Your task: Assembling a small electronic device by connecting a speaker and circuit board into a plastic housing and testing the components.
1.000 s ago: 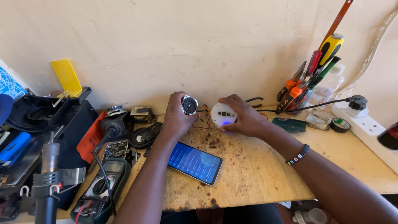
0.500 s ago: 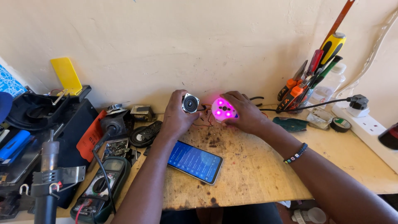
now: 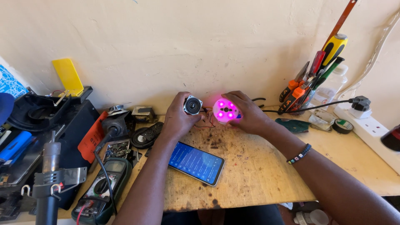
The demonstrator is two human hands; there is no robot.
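Note:
My left hand (image 3: 178,120) grips a small round black speaker (image 3: 193,105), its cone facing me, held up near the wall. Just to its right, my right hand (image 3: 246,115) holds a round white disc module (image 3: 225,111) whose lights glow bright pink. Thin red and black wires (image 3: 205,123) run between the speaker and the disc. A phone (image 3: 195,162) with a lit blue screen lies on the worn wooden benchtop (image 3: 250,171) under my left forearm. A beaded bracelet (image 3: 298,153) circles my right wrist.
A green multimeter (image 3: 99,191) and a hot-air tool handle (image 3: 48,175) lie at the front left, beside black cases. Screwdrivers and pliers (image 3: 310,81) stand in a holder at the back right. A white power strip (image 3: 368,125) with a black plug and a tape roll (image 3: 343,126) lie right.
The disc in my right hand went from white with a faint purple glow to bright pink. Both hands stay in about the same place.

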